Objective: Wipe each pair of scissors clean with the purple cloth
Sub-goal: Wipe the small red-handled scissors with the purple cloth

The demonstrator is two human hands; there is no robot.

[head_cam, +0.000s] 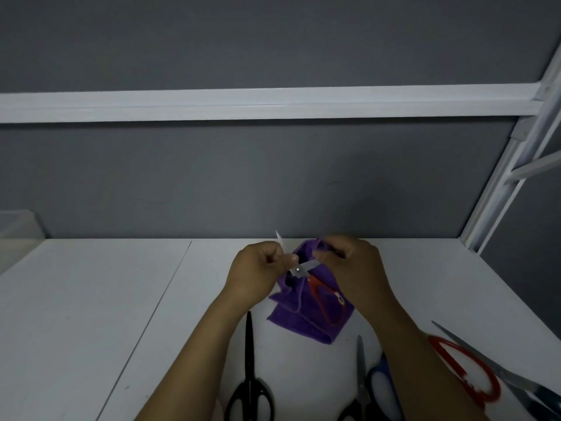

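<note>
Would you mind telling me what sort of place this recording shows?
Probably an office cubicle or workbench: a white desk backed by a grey partition panel with a white rail.

One purple cloth [303, 323]. Four pairs of scissors can be counted: small red-handled pair [326, 299] over the cloth, black pair [249, 375] near-left of it, blue-handled pair [379, 381] and large red-handled pair [464, 369] near-right. Two hands: left hand [255, 271], right hand [352, 262].

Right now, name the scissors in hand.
The small red-handled scissors: left hand grips them, right hand pinches cloth on them; black, blue and big red pairs lie on the table.
</note>
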